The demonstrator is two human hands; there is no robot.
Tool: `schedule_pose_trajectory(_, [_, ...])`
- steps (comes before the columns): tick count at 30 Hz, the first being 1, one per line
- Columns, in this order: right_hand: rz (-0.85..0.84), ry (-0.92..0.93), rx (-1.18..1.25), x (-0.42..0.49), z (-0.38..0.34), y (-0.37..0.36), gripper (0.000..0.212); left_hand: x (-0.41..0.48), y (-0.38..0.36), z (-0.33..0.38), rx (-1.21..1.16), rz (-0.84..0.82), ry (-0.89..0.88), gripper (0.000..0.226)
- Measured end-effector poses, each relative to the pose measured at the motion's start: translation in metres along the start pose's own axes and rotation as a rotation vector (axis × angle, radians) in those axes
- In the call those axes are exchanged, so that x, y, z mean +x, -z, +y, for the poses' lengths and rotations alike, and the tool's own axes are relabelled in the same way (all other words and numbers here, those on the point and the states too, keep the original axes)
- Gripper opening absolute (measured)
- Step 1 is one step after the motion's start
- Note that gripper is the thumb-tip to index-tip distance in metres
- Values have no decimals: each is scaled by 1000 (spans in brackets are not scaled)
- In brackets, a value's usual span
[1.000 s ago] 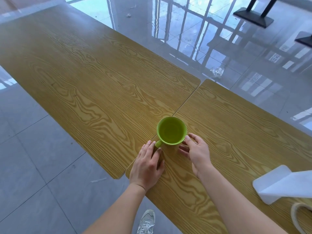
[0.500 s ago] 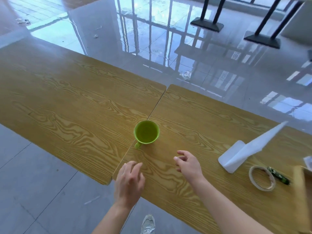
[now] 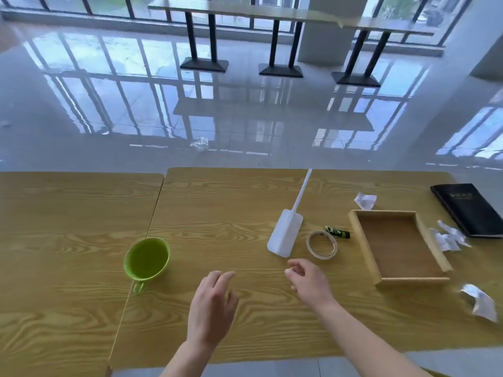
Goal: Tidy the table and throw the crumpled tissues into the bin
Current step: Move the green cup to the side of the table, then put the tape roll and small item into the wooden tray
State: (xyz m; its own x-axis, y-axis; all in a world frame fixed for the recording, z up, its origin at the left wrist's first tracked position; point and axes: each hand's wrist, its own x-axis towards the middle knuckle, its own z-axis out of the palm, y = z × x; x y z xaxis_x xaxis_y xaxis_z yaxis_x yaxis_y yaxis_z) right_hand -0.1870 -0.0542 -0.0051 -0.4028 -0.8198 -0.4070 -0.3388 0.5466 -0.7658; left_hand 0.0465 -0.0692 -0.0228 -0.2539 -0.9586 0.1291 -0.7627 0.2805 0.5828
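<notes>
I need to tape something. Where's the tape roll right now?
In the head view, the tape roll lies flat right of centre on the table, between the white plastic piece and the wooden tray.

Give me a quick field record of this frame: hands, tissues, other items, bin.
left hand: empty, open, over the table
right hand: empty, fingers loosely curled, near the tape roll
crumpled tissues: three on the table, one behind the wooden tray, one to its right, one at the near right
wooden tray: empty
green mug: upright, left of both hands, handle toward the person
other items: white paper holder, small dark green tube, black book
bin: not in view
</notes>
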Motion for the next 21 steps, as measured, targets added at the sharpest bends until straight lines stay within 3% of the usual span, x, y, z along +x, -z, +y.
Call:
schedule_pose_trajectory(8, [203,-53,27,12,23,73,24,43,-15,57,-122,-29,-123,43])
schedule_pose_trajectory(14, [386,-27,-268,51,54,145,35,96,-29,114,-317,-4,4,66])
schedule_pose_trajectory(17, [350,-75,-411,76,73,171,46,117,-37,131,-331,3,80,67])
schedule_pose_trajectory(21, [169,-90,-544,103,96,185,56,126,-45,147,-328,61,157,49])
